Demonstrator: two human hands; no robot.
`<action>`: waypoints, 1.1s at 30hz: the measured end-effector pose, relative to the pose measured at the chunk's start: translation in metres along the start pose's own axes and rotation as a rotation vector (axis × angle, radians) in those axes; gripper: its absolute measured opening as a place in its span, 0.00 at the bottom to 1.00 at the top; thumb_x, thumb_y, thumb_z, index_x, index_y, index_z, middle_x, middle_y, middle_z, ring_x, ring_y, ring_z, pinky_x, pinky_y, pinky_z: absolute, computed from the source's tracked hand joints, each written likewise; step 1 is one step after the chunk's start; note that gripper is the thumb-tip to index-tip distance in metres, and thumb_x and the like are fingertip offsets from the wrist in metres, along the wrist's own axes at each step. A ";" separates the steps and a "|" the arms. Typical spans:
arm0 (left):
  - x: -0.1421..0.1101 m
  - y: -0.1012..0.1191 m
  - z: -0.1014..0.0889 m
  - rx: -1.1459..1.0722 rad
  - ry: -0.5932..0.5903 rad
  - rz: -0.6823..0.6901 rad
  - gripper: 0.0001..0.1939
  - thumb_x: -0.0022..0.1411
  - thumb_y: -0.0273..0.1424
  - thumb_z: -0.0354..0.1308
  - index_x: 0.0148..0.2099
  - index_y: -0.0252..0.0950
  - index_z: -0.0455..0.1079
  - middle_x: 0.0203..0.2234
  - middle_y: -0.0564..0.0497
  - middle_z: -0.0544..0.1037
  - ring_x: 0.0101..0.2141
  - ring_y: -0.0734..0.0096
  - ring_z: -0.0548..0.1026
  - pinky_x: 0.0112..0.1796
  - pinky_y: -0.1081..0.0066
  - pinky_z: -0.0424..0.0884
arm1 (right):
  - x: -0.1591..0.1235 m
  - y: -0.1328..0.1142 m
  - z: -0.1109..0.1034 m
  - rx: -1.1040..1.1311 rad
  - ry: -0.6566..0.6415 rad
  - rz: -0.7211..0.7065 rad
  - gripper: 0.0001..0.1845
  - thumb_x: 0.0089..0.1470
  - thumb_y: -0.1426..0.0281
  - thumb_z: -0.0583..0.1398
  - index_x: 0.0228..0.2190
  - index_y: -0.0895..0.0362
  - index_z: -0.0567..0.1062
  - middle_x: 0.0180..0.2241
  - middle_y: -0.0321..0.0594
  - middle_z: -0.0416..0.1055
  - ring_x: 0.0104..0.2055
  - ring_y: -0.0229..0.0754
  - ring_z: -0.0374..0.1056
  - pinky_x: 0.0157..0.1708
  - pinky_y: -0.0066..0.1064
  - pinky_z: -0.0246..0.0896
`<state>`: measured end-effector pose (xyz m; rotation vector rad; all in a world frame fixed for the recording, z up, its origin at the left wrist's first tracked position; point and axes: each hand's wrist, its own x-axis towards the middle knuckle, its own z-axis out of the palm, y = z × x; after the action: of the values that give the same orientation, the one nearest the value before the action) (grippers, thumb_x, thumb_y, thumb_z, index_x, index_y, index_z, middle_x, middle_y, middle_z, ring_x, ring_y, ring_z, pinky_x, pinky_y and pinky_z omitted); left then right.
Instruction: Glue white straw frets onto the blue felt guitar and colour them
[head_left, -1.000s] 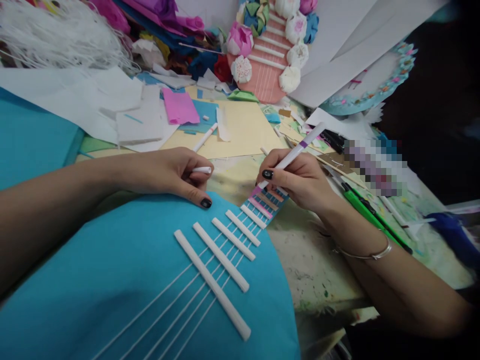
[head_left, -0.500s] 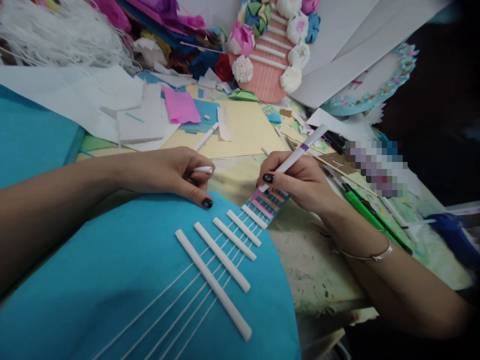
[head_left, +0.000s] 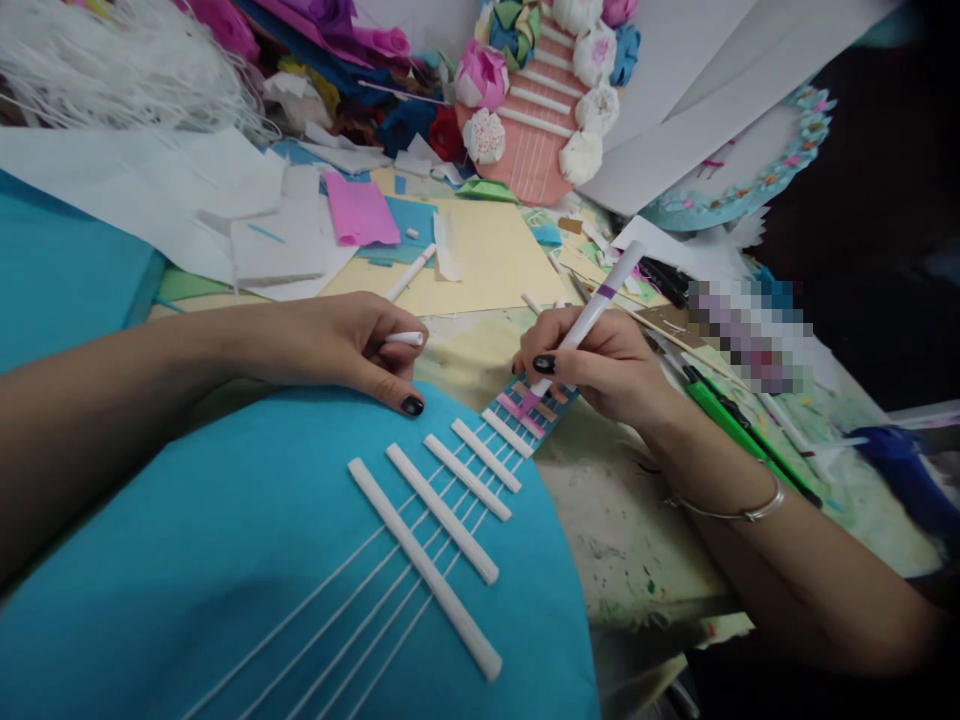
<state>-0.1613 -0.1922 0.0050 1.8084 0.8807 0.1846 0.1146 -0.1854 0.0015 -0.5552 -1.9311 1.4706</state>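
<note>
My right hand is closed around a white felt-tip pen with a purple band. Its pink tip touches a small crossbar that is coloured pink, near the narrow end of a blue guitar-shaped piece. Beyond that bar lie several brownish-orange bars, partly behind my fingers. White strings run lengthwise over the blue surface, under several white crossbars. My left hand rests on the blue piece's upper edge, its fingers curled around a small white pen cap, of which only the end shows.
A salmon-coloured guitar-shaped piece with paper flowers stands at the back. Green cutters and thin sticks lie right of my right hand. Yellow card, a pink paper piece, scraps and a heap of white string cover the back.
The pen tip has moved right and slightly down along the pink bar, and the pen's top has shifted left. My left hand has stayed in place.
</note>
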 end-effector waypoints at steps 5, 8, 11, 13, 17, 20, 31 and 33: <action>-0.004 0.011 0.004 -0.001 0.009 -0.012 0.20 0.59 0.28 0.57 0.27 0.40 0.45 0.21 0.60 0.54 0.22 0.80 0.54 0.23 0.79 0.57 | 0.000 0.002 -0.002 0.013 0.000 0.009 0.06 0.55 0.71 0.62 0.28 0.60 0.76 0.20 0.32 0.67 0.20 0.30 0.58 0.24 0.24 0.59; -0.004 0.016 0.005 0.010 0.010 -0.033 0.19 0.60 0.27 0.56 0.27 0.40 0.45 0.22 0.60 0.53 0.23 0.81 0.53 0.24 0.80 0.56 | 0.000 0.003 -0.003 0.024 -0.022 0.012 0.06 0.53 0.73 0.62 0.26 0.60 0.76 0.19 0.32 0.67 0.22 0.31 0.60 0.24 0.24 0.60; -0.005 0.018 0.006 0.007 0.006 -0.026 0.19 0.60 0.28 0.56 0.28 0.40 0.45 0.22 0.61 0.52 0.23 0.82 0.52 0.24 0.81 0.57 | 0.000 0.003 -0.004 0.059 -0.042 0.002 0.07 0.51 0.73 0.63 0.23 0.60 0.75 0.20 0.34 0.68 0.24 0.33 0.63 0.24 0.25 0.60; -0.004 0.017 0.005 0.002 0.006 -0.019 0.18 0.60 0.27 0.55 0.28 0.40 0.45 0.22 0.60 0.53 0.23 0.82 0.53 0.24 0.82 0.57 | 0.000 0.003 -0.005 0.059 -0.035 0.001 0.07 0.52 0.72 0.63 0.24 0.61 0.75 0.20 0.34 0.68 0.23 0.32 0.62 0.24 0.25 0.60; -0.002 0.012 0.004 0.036 -0.004 0.005 0.18 0.60 0.27 0.54 0.28 0.40 0.45 0.22 0.60 0.54 0.22 0.83 0.54 0.23 0.83 0.58 | -0.001 0.003 -0.006 0.043 -0.072 0.029 0.07 0.53 0.73 0.62 0.24 0.61 0.75 0.19 0.33 0.67 0.21 0.31 0.60 0.24 0.24 0.59; -0.002 0.010 0.003 0.046 -0.016 0.001 0.18 0.60 0.28 0.55 0.28 0.40 0.45 0.22 0.60 0.53 0.22 0.83 0.54 0.23 0.82 0.59 | -0.001 0.003 -0.006 0.088 -0.123 0.034 0.07 0.51 0.73 0.63 0.23 0.62 0.74 0.19 0.33 0.67 0.21 0.31 0.60 0.23 0.25 0.58; -0.003 0.007 0.003 0.038 -0.018 0.036 0.18 0.61 0.26 0.54 0.29 0.40 0.45 0.23 0.59 0.52 0.23 0.82 0.53 0.23 0.80 0.58 | 0.001 0.005 -0.007 0.156 -0.087 0.035 0.06 0.48 0.75 0.64 0.22 0.62 0.75 0.18 0.33 0.69 0.19 0.31 0.59 0.18 0.23 0.54; -0.004 0.010 0.004 0.054 -0.016 0.035 0.17 0.61 0.26 0.54 0.29 0.40 0.45 0.23 0.59 0.52 0.23 0.81 0.53 0.23 0.80 0.58 | 0.001 0.005 -0.008 0.164 -0.064 0.036 0.05 0.49 0.74 0.64 0.23 0.62 0.76 0.18 0.34 0.70 0.19 0.31 0.60 0.18 0.23 0.54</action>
<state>-0.1574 -0.1989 0.0131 1.8734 0.8504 0.1693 0.1192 -0.1783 -0.0020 -0.4758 -1.8353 1.6696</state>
